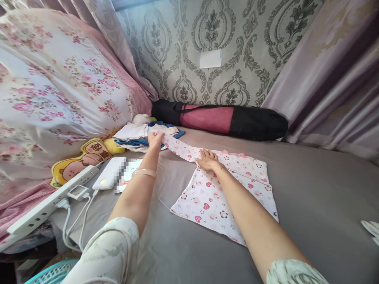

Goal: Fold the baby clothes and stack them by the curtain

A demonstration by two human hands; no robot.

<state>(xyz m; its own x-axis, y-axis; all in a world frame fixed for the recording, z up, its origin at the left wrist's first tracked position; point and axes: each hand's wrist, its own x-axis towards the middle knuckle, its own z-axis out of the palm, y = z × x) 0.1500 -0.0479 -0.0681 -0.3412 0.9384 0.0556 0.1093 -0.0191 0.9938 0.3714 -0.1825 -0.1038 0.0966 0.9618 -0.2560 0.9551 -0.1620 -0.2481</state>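
A white long-sleeved top (213, 197) with pink hearts and flowers lies on the grey sheet, its far side folded over. My left hand (155, 139) is closed around the end of one sleeve (180, 150), which stretches out to the left. My right hand (207, 159) rests on the top where that sleeve meets the body, fingers spread and flat. Just beyond my left hand is a stack of folded clothes (133, 132), white and blue.
A black and pink rolled-mat bag (207, 118) lies along the patterned wall. To the left are a white power strip (53, 199) with cables, a white power bank (109, 173), a partly covered phone (130, 173) and a yellow plush (79, 161). A turquoise basket (53, 272) stands below.
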